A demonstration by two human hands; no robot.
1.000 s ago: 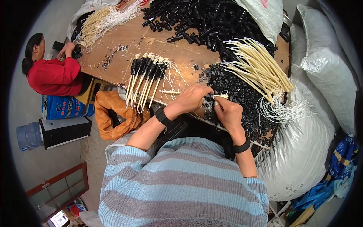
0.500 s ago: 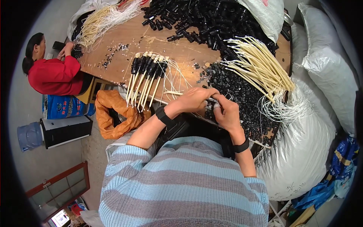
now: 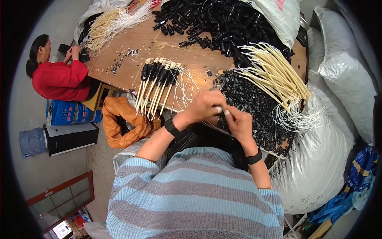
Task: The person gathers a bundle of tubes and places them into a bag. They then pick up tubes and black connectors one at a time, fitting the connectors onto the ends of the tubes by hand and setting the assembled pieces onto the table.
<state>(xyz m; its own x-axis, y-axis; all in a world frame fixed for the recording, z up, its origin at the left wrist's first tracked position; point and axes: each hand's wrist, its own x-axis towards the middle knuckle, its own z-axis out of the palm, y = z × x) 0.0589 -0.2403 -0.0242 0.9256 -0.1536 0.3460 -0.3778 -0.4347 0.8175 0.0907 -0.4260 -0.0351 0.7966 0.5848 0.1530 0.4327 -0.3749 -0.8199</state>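
Note:
My left hand (image 3: pixel 207 105) and my right hand (image 3: pixel 239 122) meet at the table's front edge, fingers closed and pinched together. What they hold is hidden by the fingers. A small white patch shows at the left fingertips and another at the right thumb; I cannot tell whether they are coverings. Left of my hands lies a row of black sockets (image 3: pixel 160 73) with cream tubes (image 3: pixel 154 99) pointing toward me and thin white wires (image 3: pixel 188 81). Just beyond my right hand spreads a heap of small black parts (image 3: pixel 254 99).
Black sockets (image 3: pixel 223 24) pile up at the back. A bundle of cream wired tubes (image 3: pixel 274 73) rests on the small-parts heap. White sacks (image 3: pixel 318 167) crowd the right side. An orange bag (image 3: pixel 113 133) stands left, below the table (image 3: pixel 131 73). A person in red (image 3: pixel 59 81) works far left.
My hands have shifted and turned slightly, with the fingers drawn closer together. The cream piece seen beside my left hand earlier no longer shows. The whole view has shifted a little.

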